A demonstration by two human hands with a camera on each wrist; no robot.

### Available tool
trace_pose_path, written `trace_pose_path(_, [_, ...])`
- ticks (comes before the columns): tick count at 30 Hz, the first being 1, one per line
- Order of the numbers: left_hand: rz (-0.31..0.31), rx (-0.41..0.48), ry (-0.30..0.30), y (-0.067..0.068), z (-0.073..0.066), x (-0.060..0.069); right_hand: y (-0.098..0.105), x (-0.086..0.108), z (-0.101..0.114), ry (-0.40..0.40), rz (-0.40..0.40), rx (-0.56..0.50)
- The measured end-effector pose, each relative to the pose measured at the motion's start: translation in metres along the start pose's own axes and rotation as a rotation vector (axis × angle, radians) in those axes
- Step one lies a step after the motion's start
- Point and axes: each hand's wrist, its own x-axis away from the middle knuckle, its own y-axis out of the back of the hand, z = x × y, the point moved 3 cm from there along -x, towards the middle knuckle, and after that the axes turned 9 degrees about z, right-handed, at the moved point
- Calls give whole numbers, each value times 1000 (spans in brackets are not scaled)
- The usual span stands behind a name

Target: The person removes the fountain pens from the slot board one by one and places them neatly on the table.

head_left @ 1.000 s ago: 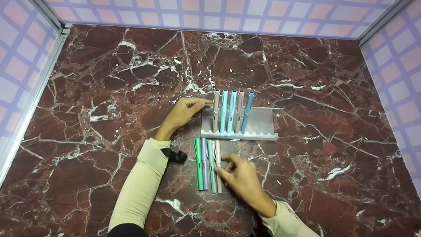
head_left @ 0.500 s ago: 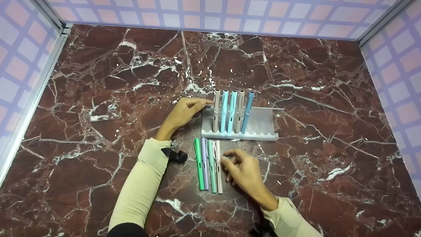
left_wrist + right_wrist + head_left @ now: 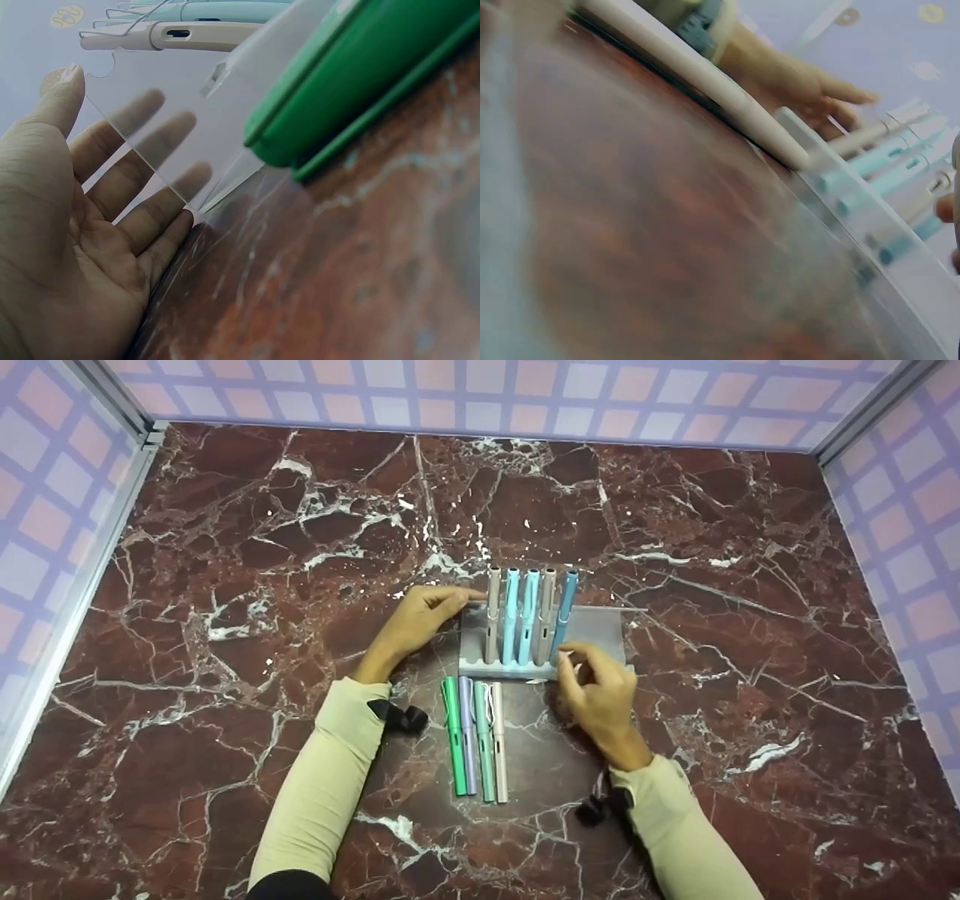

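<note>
A clear pen stand (image 3: 596, 634) holds several capped pens side by side: light brown, pale blue and, rightmost, a dark blue pen (image 3: 568, 596). At its upper left corner my left hand (image 3: 420, 619) touches the stand; in the left wrist view its fingers (image 3: 124, 176) extend behind the clear panel and the thumb lies by the edge. My right hand (image 3: 600, 690) has its bent thumb and index finger by the dark blue pen's lower end, with no separate pen visible between them. A green pen (image 3: 454, 735), purple pen (image 3: 468, 735), teal pen (image 3: 484, 742) and pale pink pen (image 3: 499, 742) lie in front.
The stand and loose pens are on a dark red marbled tabletop (image 3: 262, 510). Checked panels (image 3: 480, 397) enclose the back and sides. Black straps (image 3: 405, 718) sit at the wrists.
My right hand has left the pale pink pen and moved up and right to the stand's front edge by the dark blue pen. My left hand stays in place.
</note>
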Motion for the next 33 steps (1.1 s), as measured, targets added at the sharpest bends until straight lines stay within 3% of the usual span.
trace_pose_path(5, [-12,9,17,0,1,0,3,-8,-10,9,-52,49])
trace_pose_path(12, [-2,14,-8,-1,2,1,4,-11,-16,-115,-66,62])
trace_pose_path(23, [4,5,-37,0,1,1,2,-10,-19,-190,13,16])
trace_pose_path(33, [-8,1,10,0,1,2,0,-9,-17,-241,149,133])
